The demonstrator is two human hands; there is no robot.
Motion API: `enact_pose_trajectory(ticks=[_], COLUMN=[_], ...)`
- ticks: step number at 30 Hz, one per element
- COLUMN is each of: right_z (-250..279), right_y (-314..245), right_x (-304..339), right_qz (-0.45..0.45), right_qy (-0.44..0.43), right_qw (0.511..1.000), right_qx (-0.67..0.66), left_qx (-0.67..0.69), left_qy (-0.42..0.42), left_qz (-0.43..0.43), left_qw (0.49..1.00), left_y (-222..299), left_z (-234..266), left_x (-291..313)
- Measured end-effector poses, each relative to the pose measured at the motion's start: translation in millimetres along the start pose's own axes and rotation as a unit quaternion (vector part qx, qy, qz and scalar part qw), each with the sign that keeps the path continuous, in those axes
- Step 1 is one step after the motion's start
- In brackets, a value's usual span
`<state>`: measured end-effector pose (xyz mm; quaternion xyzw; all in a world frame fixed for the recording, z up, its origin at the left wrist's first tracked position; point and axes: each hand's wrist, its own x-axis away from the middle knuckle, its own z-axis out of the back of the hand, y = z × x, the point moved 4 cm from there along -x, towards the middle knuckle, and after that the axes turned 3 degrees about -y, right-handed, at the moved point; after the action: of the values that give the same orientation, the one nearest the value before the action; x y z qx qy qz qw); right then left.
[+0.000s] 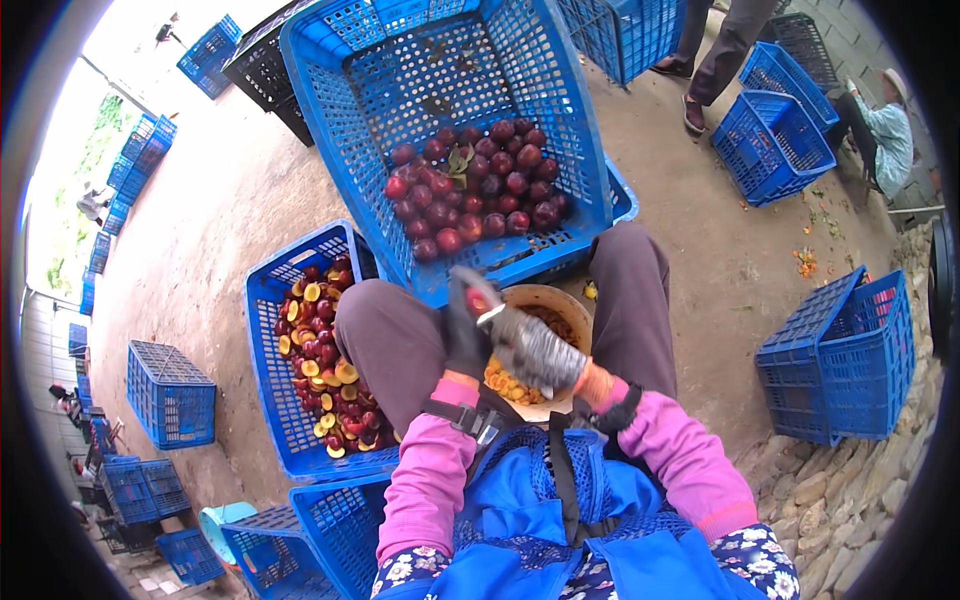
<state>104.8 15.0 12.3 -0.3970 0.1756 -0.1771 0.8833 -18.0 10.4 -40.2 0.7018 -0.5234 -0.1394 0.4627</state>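
My left hand [466,338], in a black glove, is closed around a dark red plum [477,301], partly hidden by the fingers. My right hand [540,350], in a grey, stained glove, meets it and grips a small knife [490,316]; its blade lies against the plum and is smeared by motion. Below both hands, between my knees, stands a pale bucket [577,304] holding orange-yellow fruit pieces [515,386]. Ahead, a tilted blue crate [335,130] contains whole plums [480,190] and a few leaves. Left of my knee, another blue crate [262,345] holds halved plums [325,360].
Stacked blue crates [840,360] stand at right, with more crates [170,395] at left and beside my left hip. A standing person's legs [725,50] and a seated person [885,140] are at far right. Fruit scraps [805,262] litter the ground near stones [840,500].
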Motion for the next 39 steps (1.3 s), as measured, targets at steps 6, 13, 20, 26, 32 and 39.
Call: enact_pose_trajectory(ticks=[6, 13, 20, 26, 32, 39], right_z=[-14, -16, -5, -20, -34, -8], right_y=[23, 23, 6, 18, 34, 38], right_x=[27, 25, 17, 20, 19, 11], right_qz=[0.071, -0.126, -0.257, -0.271, -0.207, -0.208], right_qy=[0.118, 0.063, 0.045, 0.092, 0.127, 0.081], right_qw=[0.95, 0.984, 0.959, 0.953, 0.965, 0.974], right_qx=[0.282, 0.11, 0.108, 0.095, 0.095, 0.036], left_qx=[0.269, 0.202, 0.262, 0.125, -0.064, -0.403], left_qy=[-0.012, -0.045, -0.016, 0.009, -0.041, -0.167], left_qz=[0.066, 0.077, 0.155, 0.093, -0.047, -0.26], left_qw=[0.961, 0.975, 0.952, 0.988, 0.996, 0.861], left_y=[-7, -17, -32, -26, -21, -10], left_z=[-4, -4, 4, -2, -1, 12], left_x=[2, 4, 0, 5, 1, 10])
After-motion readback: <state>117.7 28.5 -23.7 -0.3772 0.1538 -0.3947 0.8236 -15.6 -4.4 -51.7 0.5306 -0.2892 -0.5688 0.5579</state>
